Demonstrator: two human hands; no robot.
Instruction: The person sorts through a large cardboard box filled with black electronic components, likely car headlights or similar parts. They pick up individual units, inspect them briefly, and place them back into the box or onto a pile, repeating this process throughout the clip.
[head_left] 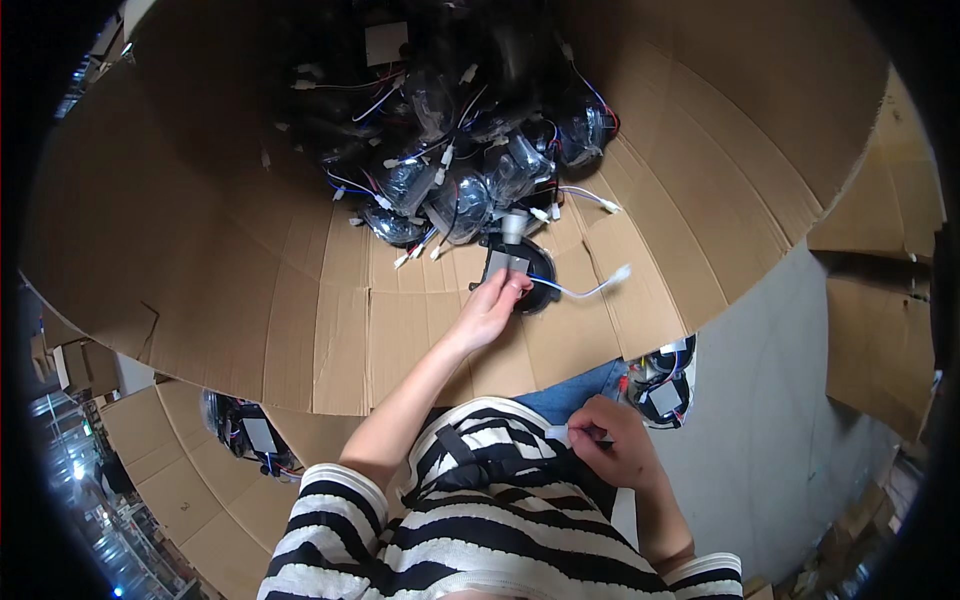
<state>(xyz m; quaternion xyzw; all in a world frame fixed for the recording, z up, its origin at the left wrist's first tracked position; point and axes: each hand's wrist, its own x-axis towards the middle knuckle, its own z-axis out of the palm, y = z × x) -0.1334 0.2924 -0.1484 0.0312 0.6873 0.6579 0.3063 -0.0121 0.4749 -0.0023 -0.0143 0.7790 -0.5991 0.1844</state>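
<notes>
My left hand (490, 308) reaches inside a large cardboard box, its fingers closed on the edge of a round black unit (543, 268). That unit carries a pale grey label, a white cylindrical piece (514, 228) on its far side, and a thin lead ending in a white connector (622, 273). Close to my waist, my right hand (615, 445) is closed in a pinch. A small whitish piece (557, 433) pokes out beside its fingertips; its kind does not show. Beyond the left hand lie several clear-wrapped black units (462, 203) with loose wires and white connectors.
The cardboard box wall (720, 140) curves around the pile. Outside the box, more wired units (665, 385) sit by my right side and others (255, 435) at the left. Grey floor (760, 400) spreads at the right, with further cardboard (880, 350) beyond.
</notes>
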